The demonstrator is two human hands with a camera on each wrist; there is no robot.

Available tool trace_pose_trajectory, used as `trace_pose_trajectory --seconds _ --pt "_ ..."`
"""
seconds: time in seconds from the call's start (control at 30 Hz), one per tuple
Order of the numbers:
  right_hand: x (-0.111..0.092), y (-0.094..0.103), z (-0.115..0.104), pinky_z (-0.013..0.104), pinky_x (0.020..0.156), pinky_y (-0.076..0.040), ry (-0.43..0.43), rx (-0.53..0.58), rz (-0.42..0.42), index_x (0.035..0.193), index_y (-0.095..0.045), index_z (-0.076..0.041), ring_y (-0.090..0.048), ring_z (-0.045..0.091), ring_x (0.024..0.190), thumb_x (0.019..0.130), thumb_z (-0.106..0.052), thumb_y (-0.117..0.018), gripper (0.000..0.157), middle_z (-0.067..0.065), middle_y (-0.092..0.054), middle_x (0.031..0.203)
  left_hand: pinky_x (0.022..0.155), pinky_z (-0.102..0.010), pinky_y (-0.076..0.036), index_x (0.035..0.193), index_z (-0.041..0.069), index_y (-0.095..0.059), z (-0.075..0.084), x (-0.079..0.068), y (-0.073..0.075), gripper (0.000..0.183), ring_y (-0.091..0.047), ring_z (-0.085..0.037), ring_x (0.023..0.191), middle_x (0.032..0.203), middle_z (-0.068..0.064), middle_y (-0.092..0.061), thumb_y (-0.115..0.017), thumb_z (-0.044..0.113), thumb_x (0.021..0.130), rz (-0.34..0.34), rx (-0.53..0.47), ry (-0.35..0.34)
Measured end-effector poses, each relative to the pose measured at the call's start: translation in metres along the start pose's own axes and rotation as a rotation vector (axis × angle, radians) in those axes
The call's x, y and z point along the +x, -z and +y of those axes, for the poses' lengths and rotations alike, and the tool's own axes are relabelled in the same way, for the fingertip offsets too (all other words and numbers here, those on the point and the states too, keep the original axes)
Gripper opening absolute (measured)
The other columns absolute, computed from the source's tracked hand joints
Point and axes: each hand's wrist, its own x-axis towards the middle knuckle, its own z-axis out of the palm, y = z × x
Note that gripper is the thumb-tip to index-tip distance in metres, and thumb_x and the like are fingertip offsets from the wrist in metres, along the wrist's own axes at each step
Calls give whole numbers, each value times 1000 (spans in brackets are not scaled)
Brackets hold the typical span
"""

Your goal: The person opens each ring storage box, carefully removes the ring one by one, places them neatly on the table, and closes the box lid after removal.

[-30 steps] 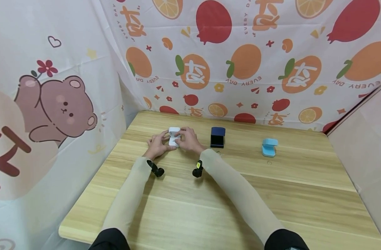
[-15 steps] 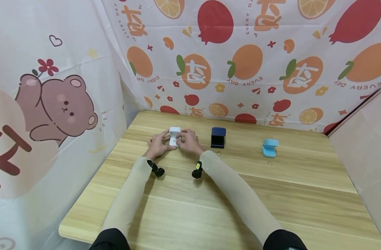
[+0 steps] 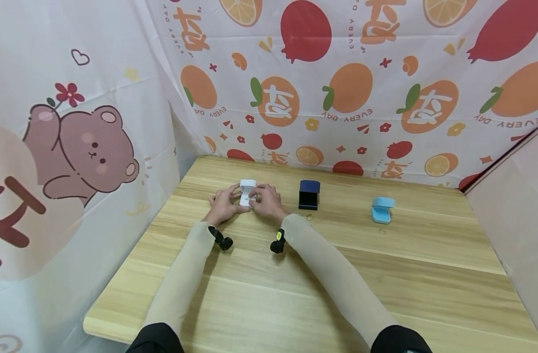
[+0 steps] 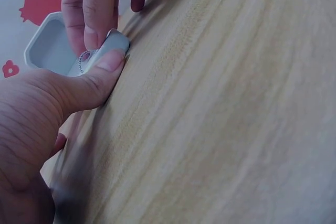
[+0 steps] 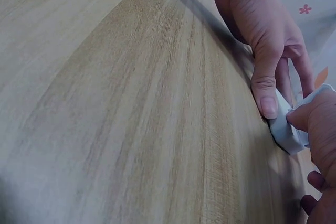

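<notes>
A white ring box [image 3: 248, 184] stands on the table at the far left with its lid raised. My left hand [image 3: 223, 206] holds the box from its left side, the thumb [image 4: 105, 66] pressed along the front of its base. From the right, my right hand [image 3: 269, 203] reaches into the box. In the left wrist view, its fingers pinch a ring [image 4: 81, 62] with a beaded-looking band at the box's insert. Part of that ring is hidden by the fingertips. The right wrist view shows the box [image 5: 286, 129] between both hands, the ring hidden there.
A dark blue ring box [image 3: 309, 186] stands open to the right, with a thin ring [image 3: 310, 217] in front of it. Farther right is an open light blue ring box [image 3: 382, 214], another ring [image 3: 382, 232] before it. A printed curtain [image 3: 313, 98] hangs behind the table [image 3: 260, 294].
The right hand's fingers have shifted slightly down at the box opening. My left hand stays in place on the box, and the other boxes and rings have not moved.
</notes>
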Motion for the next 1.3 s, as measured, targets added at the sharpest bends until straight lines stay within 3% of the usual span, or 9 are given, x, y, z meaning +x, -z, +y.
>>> trace_pose_trajectory --seconds 0.5,1.3 --pt "0 -2 -2 52 110 -32 -38 22 16 107 -72 -18 -42 31 138 95 -28 -70 15 9 -53 150 107 -61 -9 159 25 -33 1 1 0 97 -36 -38 131 146 -6 -59 -86 40 80 -5 -23 -2" --pt "-1 -11 -10 47 103 -34 -116 27 113 95 -72 -19 -48 28 129 92 -26 -72 7 4 -61 138 106 -59 -9 158 22 -35 2 -1 -1 96 -36 -35 131 144 -7 -61 -88 36 79 10 -41 1"
